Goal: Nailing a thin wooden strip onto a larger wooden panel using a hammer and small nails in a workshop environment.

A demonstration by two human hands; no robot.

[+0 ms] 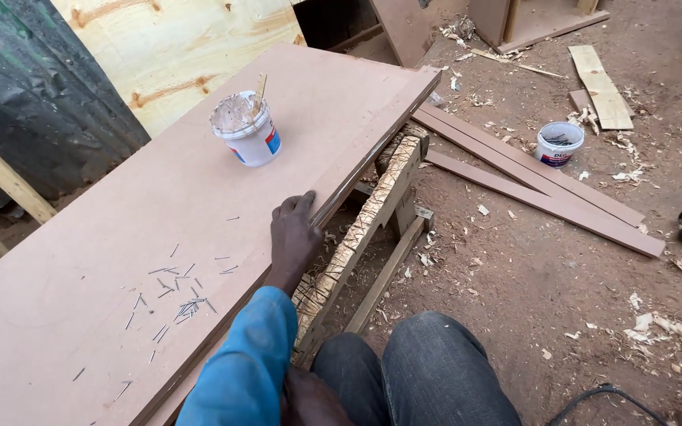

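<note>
Resting flat, left hand (294, 237) has fingers (303, 207) spread over the edge of a brown fibreboard sheet (199, 189): broad, stiff, likely heavy, best gripped edgewise. Right hand (309, 398) state unclear. Loose nails (183, 304) lie left of fingers.

You get even, soft daylight across the whole frame, bright without harsh glare. Shadows are faint: a small one sits beside the white tub (248, 130) on the desk (120, 237), and the darkest patch lies under the desk's edge at centre. The upper left corner falls dim. Focus holds sharp on the scattered nails (175, 296). Straight lines bow slightly toward the edges.
</note>
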